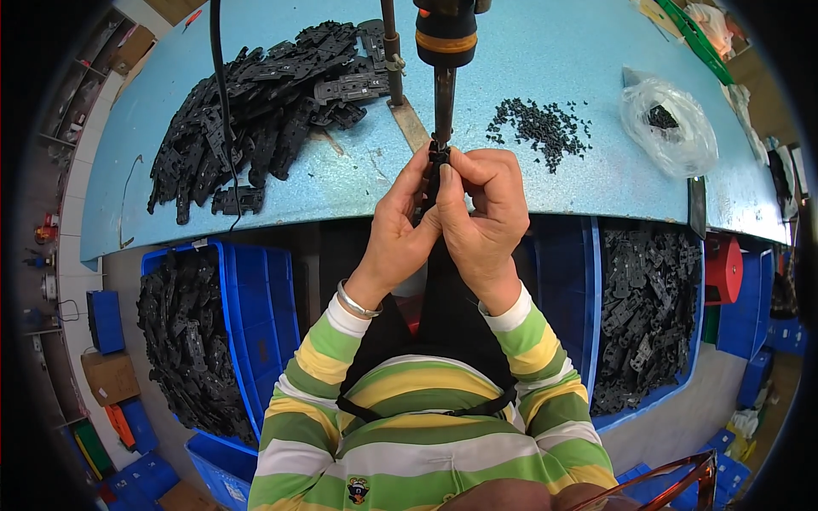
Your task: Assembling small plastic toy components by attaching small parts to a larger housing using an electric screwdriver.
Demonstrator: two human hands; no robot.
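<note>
Between my two hands is a black plastic part, raised upright at the table's front edge and partly covered by my fingers. My left hand grips it from the left side. From the right, my right hand pinches it near the top, thumb pressed against it. Directly above hangs a power screwdriver with a black and orange collar. Its shaft points down and its tip meets the top of the part, or stops just short; I cannot tell which.
A heap of flat black plastic parts covers the blue table's left side. Small black pieces lie to the right, near a clear plastic bag. A metal stand rises behind my hands. Blue crates of black parts flank my legs.
</note>
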